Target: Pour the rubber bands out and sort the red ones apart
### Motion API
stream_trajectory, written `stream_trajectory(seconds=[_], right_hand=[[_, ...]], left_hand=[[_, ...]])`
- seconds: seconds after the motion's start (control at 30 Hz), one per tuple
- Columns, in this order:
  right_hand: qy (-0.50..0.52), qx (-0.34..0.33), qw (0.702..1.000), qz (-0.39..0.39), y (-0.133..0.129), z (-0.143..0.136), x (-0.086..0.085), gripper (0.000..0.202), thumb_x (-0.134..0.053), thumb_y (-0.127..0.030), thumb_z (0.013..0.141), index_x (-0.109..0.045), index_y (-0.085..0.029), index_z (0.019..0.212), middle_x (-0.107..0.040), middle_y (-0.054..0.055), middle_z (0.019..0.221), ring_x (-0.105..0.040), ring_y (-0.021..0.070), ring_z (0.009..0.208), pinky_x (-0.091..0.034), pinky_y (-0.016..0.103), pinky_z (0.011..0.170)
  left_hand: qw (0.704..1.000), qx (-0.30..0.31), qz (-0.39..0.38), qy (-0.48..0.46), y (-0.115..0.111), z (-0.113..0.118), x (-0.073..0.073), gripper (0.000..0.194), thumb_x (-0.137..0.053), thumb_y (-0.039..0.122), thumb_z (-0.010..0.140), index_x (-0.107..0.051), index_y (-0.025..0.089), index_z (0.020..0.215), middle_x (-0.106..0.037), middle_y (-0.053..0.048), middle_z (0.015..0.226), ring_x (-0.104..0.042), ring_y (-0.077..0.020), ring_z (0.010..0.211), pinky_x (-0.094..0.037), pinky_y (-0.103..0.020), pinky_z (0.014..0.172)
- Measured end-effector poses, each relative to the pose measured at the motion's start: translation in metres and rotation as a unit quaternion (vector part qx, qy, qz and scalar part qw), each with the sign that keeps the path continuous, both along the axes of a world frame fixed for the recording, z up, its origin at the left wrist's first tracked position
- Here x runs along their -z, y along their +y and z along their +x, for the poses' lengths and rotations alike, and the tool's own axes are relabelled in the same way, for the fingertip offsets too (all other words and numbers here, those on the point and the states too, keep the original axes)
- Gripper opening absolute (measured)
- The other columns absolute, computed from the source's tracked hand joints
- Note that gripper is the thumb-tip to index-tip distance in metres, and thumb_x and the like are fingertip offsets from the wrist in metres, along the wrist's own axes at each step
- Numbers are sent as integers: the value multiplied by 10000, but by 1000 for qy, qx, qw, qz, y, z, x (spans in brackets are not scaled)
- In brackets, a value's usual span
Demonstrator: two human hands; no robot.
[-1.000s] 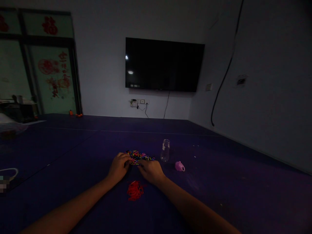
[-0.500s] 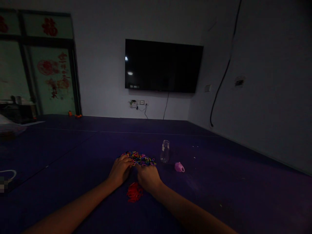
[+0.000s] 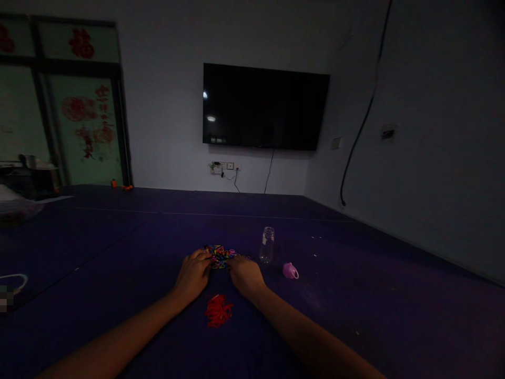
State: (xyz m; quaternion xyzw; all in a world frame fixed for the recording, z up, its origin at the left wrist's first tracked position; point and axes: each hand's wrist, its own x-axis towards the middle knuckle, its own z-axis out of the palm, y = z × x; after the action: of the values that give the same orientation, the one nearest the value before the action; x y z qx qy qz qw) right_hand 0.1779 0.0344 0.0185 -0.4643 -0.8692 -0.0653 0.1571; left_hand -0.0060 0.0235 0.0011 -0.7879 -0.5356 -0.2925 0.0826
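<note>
A pile of small multicoloured bands (image 3: 220, 256) lies on the dark purple surface (image 3: 158, 337). My left hand (image 3: 193, 273) rests at the left edge of the pile, its fingers curled at the bands. At the pile's right side is my right hand (image 3: 246, 276), fingers bent down over some bands. What either hand's fingertips pinch is too small and dark to make out. Between my wrists, nearer to me, sits a separate heap of red bands (image 3: 218, 310).
A clear bottle (image 3: 267, 245) stands upright right of the pile, with a pink lid (image 3: 290, 271) beside it. White specks lie further right. At the far left are a plastic bag (image 3: 18, 206) and a white loop (image 3: 18, 284). A television (image 3: 264, 108) hangs on the wall.
My right hand has moved slightly up and to the right, over the pile's right end. More of the pile's middle and of the red heap shows. My left hand has barely shifted.
</note>
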Motion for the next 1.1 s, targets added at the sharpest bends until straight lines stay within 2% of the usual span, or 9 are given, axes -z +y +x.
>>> stream_trajectory(seconds=[0.23,0.4,0.5,0.6,0.73,0.93,1.1], right_hand=[[14,-114,993,21,4,-1,7,349,-403,-102,852,-628,-200,1099,-620,59,1166,-523,189,1103,-374,308,983],[16,-155,988,12,5,1,9,423,-386,-110,863,-569,-241,1220,-535,38,1311,-478,200,1181,-351,369,1014],[8,-157,988,13,6,1,10,421,-371,-139,884,-546,-249,1251,-496,46,1353,-451,225,1216,-351,415,1009],[3,-161,987,12,7,1,11,427,-365,-155,896,-513,-244,1287,-471,48,1378,-415,240,1251,-337,439,1017],[5,-167,986,9,9,1,13,426,-387,-155,888,-507,-232,1290,-500,42,1356,-379,234,1279,-317,433,1031],[18,-132,991,7,6,1,9,356,-406,-148,876,-579,-184,1186,-587,82,1242,-452,224,1212,-344,389,1002],[31,-93,995,2,3,1,7,315,-427,-162,867,-592,-164,1135,-598,107,1198,-425,238,1239,-342,394,1002]], left_hand=[[999,-34,2,26,-4,2,-4,277,-499,85,841,-691,199,1006,-638,-56,1180,-518,-246,1111,-435,-407,907],[998,-59,3,26,-3,2,-4,288,-516,81,825,-657,166,1062,-623,-86,1176,-496,-258,1133,-439,-419,906],[999,-42,20,18,-3,2,-3,294,-521,53,804,-656,162,1041,-615,-88,1177,-485,-251,1140,-431,-415,930],[999,-13,32,12,-3,2,-2,245,-516,48,800,-682,183,921,-612,-72,1180,-477,-245,1146,-423,-423,948],[1000,7,22,15,-4,2,-1,234,-518,66,800,-701,202,857,-604,-61,1197,-458,-258,1175,-419,-452,953],[1000,-18,9,22,-4,3,0,287,-507,85,808,-698,210,981,-593,-76,1220,-444,-275,1198,-407,-468,963],[999,-31,4,19,-6,4,-4,301,-501,104,813,-669,204,1042,-596,-83,1221,-450,-268,1198,-412,-453,959]])
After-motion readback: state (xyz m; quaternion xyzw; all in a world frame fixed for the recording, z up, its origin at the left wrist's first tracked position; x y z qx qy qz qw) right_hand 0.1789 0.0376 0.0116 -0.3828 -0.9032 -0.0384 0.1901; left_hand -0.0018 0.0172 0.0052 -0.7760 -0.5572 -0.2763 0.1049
